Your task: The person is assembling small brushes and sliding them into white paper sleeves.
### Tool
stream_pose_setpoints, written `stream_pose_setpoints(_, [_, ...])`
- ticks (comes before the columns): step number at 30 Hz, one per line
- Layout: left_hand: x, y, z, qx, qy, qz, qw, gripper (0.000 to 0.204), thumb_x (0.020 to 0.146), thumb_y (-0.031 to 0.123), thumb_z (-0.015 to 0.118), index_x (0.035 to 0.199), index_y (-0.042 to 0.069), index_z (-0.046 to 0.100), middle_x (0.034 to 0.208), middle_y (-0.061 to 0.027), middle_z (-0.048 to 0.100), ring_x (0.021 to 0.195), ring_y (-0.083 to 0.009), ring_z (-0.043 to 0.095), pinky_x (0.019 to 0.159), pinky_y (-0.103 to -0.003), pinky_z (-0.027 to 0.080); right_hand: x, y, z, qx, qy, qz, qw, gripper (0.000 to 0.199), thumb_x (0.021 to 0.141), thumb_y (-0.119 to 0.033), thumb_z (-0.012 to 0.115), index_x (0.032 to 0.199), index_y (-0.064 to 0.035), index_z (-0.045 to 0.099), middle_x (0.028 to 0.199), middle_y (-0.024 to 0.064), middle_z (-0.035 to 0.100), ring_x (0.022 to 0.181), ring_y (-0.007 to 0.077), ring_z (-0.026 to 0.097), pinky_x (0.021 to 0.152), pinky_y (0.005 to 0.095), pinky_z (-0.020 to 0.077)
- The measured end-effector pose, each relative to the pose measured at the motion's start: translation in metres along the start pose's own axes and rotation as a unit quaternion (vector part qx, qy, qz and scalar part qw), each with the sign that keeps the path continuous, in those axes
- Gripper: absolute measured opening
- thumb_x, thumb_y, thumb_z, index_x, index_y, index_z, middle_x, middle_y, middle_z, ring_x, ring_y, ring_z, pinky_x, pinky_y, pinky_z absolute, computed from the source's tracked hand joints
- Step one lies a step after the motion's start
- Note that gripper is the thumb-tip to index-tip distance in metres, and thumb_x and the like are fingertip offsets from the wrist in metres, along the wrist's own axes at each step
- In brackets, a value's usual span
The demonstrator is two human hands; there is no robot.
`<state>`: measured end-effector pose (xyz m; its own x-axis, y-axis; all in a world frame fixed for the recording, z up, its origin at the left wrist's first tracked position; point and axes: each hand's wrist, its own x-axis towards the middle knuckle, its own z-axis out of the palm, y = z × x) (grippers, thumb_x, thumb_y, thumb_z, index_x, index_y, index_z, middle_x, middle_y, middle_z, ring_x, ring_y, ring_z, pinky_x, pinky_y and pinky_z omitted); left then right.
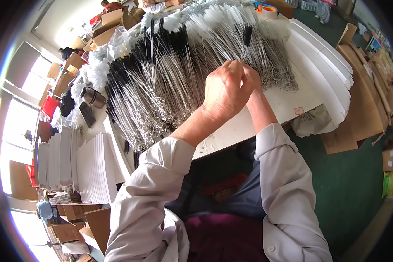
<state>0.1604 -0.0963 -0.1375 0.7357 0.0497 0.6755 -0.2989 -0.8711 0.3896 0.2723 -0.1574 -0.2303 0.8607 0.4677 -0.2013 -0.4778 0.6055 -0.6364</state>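
Both my hands are raised together over the white table (288, 102). My left hand (222, 91) is closed, its fingers pinching the wire stem of a thin black-tipped bottle brush (246, 37) that stands up from the fingers. My right hand (252, 77) is mostly hidden behind the left and meets it at the same wire stem. Beneath and beyond the hands lies a big heap of wire brushes (170, 74), black-bristled at the left and white-bristled at the far side, their looped wire ends toward me.
Stacks of white sheets (81, 168) stand at the left; long white foam strips (323, 65) lie along the table's right edge. A metal cup (93, 97) and a dark phone (87, 114) sit at left. Cardboard boxes (358, 113) rest on the green floor. Orange tape roll (268, 11) far back.
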Motion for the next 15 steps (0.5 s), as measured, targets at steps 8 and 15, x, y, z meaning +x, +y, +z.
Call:
stream_pose_setpoints(8, [-0.017, 0.044, -0.039, -0.058, 0.016, 0.044, 0.997, 0.014, 0.079, -0.001, 0.072, 0.091, 0.001, 0.066, 0.081, -0.0093, 0.069, 0.072, -0.025, 0.072, 0.066, -0.036, 0.058, 0.01, 0.004, -0.008, -0.009, -0.01, 0.0, 1.0, 0.037, 0.111, -0.027, 0.048, 0.118, 0.0091, 0.055, 0.122, 0.0233, 0.064, 0.105, 0.0329, 0.068, 0.096, 0.0451, 0.0578])
stream_pose_setpoints(15, [0.005, 0.062, -0.142, -0.222, 0.004, -0.093, 0.971, 0.002, 0.096, -0.002, 0.063, 0.095, -0.003, 0.064, 0.102, -0.0194, 0.074, 0.083, -0.0168, 0.074, 0.071, -0.027, 0.061, -0.011, -0.001, 0.012, -0.052, 0.021, -0.068, 0.996, 0.035, 0.111, -0.023, 0.046, 0.114, 0.0111, 0.054, 0.114, 0.0256, 0.064, 0.109, 0.04, 0.069, 0.1, 0.0501, 0.0606])
